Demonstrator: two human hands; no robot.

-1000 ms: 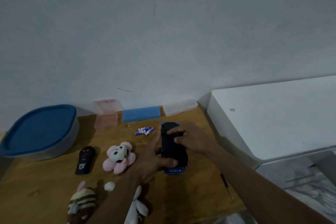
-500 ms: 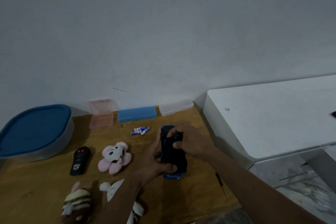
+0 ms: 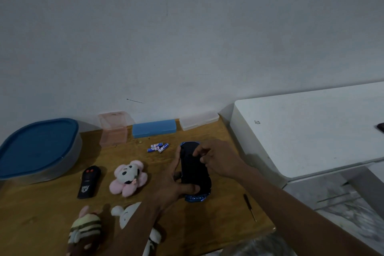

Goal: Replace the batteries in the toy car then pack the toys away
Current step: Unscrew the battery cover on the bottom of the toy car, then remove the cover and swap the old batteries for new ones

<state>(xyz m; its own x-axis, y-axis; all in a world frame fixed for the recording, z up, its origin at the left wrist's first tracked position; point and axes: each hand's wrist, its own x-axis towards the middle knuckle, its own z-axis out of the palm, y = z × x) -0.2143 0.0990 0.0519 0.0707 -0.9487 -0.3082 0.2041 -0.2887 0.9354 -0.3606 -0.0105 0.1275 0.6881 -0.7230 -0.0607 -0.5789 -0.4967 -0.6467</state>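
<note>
Two hands meet on the toy car (image 3: 194,170), which is held belly-up just over the wooden counter (image 3: 41,203), right of centre. Only its black underside faces the camera; the blue body peeks out at the near end and the far tip, and any hatch or screws are lost in the dim light. The left hand (image 3: 172,185) grips the car from its left side, thumb laid across the near end, while its other fingers are mostly hidden behind the car. The right hand (image 3: 218,158) has its fingers curled, tips on the far half of the underside. Its thumb is out of sight, and I cannot tell whether it pinches a part or only presses.

A few batteries (image 3: 158,147) lie loose beyond the car, their labels too small to read. A screwdriver (image 3: 250,208) lies near the counter's right edge. Left of the car sit a black remote (image 3: 89,182) and a pink plush (image 3: 128,176). A white plush (image 3: 124,216) is half covered by the left forearm, and a striped plush (image 3: 86,230) is cut off at the bottom edge. Along the wall stand a blue-lidded container (image 3: 37,147), cropped at the left, a pink box (image 3: 114,129), a blue box (image 3: 154,128) and a clear box (image 3: 199,120).
</note>
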